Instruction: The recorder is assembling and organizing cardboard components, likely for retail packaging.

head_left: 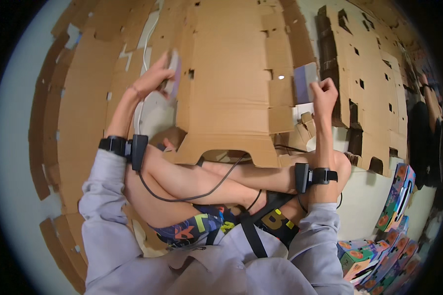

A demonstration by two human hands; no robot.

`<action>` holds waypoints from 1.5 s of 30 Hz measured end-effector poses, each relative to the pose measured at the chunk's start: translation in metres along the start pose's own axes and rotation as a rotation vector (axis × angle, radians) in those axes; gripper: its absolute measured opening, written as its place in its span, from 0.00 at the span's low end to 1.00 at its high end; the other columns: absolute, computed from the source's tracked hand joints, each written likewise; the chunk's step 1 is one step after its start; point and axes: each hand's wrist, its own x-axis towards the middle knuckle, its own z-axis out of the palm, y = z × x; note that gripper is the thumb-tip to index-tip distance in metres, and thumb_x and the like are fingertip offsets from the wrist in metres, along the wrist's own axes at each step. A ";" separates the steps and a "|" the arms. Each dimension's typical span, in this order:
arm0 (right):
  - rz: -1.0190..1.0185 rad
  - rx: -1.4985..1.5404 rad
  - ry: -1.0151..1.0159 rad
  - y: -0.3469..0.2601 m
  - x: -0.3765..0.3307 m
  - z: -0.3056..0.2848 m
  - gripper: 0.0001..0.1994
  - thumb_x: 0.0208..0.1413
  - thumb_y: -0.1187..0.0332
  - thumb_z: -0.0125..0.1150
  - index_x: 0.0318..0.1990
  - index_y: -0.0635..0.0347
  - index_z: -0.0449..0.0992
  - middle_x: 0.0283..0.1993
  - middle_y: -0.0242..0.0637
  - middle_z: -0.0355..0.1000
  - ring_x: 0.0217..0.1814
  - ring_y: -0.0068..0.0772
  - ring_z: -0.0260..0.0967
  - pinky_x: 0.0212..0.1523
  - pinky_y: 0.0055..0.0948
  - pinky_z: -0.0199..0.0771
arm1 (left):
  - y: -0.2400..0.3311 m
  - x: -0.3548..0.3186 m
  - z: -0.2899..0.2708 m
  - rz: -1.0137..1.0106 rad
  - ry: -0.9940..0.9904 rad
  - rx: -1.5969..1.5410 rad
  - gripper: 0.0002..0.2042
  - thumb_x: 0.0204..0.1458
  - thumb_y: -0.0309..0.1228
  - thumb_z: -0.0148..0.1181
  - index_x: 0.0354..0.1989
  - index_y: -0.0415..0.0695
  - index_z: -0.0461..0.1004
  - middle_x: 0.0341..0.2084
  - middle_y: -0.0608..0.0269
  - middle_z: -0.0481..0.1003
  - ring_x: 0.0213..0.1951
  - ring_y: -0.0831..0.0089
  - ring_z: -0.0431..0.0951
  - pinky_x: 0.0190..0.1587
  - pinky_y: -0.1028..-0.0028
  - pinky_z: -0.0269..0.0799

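Observation:
My left hand point(154, 78) is raised at the left edge of a large flattened cardboard sheet point(231, 83). Its fingers close on a thin purple and white flat piece point(174, 73), which is blurred by motion and seen nearly edge-on. Across the sheet, at its right side, my right hand point(326, 96) is closed at the edge of a flat purple and grey piece point(301, 83). That piece is tilted with its broad face showing; whether it is a card or a thin box I cannot tell. The cardboard's near end reaches over my crossed legs.
More flattened cardboard point(86, 98) lies to the left, and another slotted sheet point(366, 83) to the right. A white cable point(146, 44) runs down the left side. Several colourful printed boxes point(362, 258) are stacked at the lower right. Another person's arm point(430, 101) shows at the far right.

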 end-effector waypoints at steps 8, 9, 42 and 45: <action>-0.205 -0.325 -0.444 0.010 -0.023 0.032 0.38 0.36 0.82 0.46 0.62 0.72 0.43 0.58 0.67 0.50 0.62 0.60 0.46 0.63 0.40 0.46 | -0.030 0.049 0.047 0.059 0.274 1.002 0.41 0.41 0.42 0.54 0.63 0.41 0.42 0.32 0.38 0.73 0.37 0.47 0.74 0.41 0.58 0.70; -0.208 -0.331 -0.458 0.012 -0.026 0.035 0.38 0.36 0.82 0.46 0.62 0.72 0.43 0.58 0.67 0.50 0.62 0.60 0.46 0.63 0.40 0.46 | -0.044 0.057 0.039 0.021 0.291 0.956 0.39 0.43 0.40 0.51 0.64 0.42 0.40 0.33 0.39 0.73 0.37 0.48 0.75 0.40 0.58 0.70; -0.100 -0.883 -0.347 0.006 -0.079 0.086 0.41 0.50 0.44 0.50 0.65 0.57 0.42 0.66 0.63 0.33 0.67 0.69 0.30 0.61 0.61 0.36 | -0.089 0.054 0.092 -0.067 0.538 1.104 0.36 0.50 0.57 0.44 0.65 0.63 0.39 0.60 0.38 0.47 0.49 0.44 0.65 0.46 0.55 0.66; -0.072 -0.899 -0.365 0.006 -0.090 0.084 0.41 0.51 0.45 0.50 0.65 0.59 0.42 0.66 0.63 0.33 0.67 0.69 0.31 0.60 0.62 0.38 | -0.095 0.045 0.096 -0.095 0.502 1.061 0.37 0.50 0.57 0.45 0.66 0.62 0.38 0.61 0.37 0.42 0.51 0.41 0.63 0.48 0.53 0.65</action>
